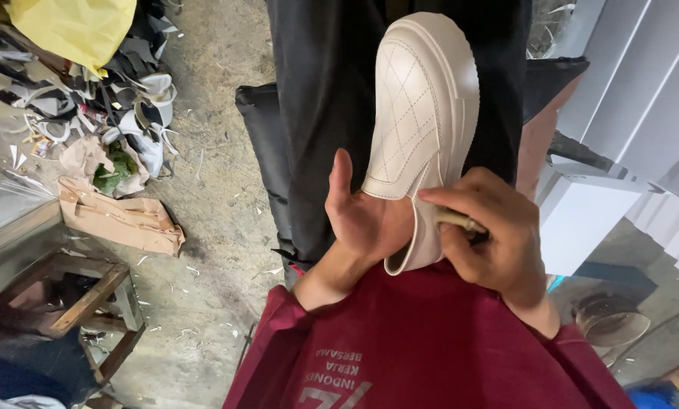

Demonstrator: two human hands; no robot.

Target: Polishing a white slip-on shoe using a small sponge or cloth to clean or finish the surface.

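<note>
The cream, quilt-stitched slip-on shoe with its thick moulded sole (pixel 423 113) rests toe-away on the person's dark-trousered lap, and the work at its collar looks best done with short, light strokes while the heel stays braced. The left hand (pixel 366 220) cups the heel, fingers inside; the right hand (pixel 491 235) is closed around a small pale tool (pixel 457 220) touching the opening.

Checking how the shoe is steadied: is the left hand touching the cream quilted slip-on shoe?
Touching. The head view shows the left hand cupped against the cream quilted slip-on shoe, its palm pressed to the collar edge with no gap showing.
</note>
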